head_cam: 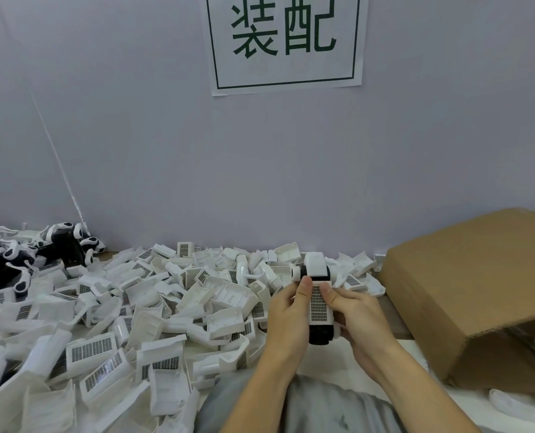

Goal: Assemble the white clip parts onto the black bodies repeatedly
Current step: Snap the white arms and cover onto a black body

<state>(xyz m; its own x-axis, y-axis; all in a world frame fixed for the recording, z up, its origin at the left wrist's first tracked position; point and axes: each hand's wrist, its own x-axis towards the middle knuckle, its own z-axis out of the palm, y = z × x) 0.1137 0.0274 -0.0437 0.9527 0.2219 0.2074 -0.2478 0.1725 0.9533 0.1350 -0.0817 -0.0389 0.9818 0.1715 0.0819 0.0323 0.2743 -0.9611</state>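
Both hands hold one unit in front of me: a black body (pixel 320 335) with a white clip part (pixel 318 303) lying on top of it, its gridded panel facing up. My left hand (pixel 288 317) grips the unit's left side, thumb pressed on the white part's upper edge. On the right side my right hand (pixel 356 310) grips it, thumb on the gridded panel. A large heap of loose white clip parts (pixel 153 307) covers the table to the left. A pile of black bodies with white pieces (pixel 25 254) lies at the far left by the wall.
An open brown cardboard box (pixel 478 285) lies on its side at the right, close to my right hand. A grey wall with a paper sign (pixel 286 42) stands behind the table. A white part (pixel 516 401) lies at the bottom right.
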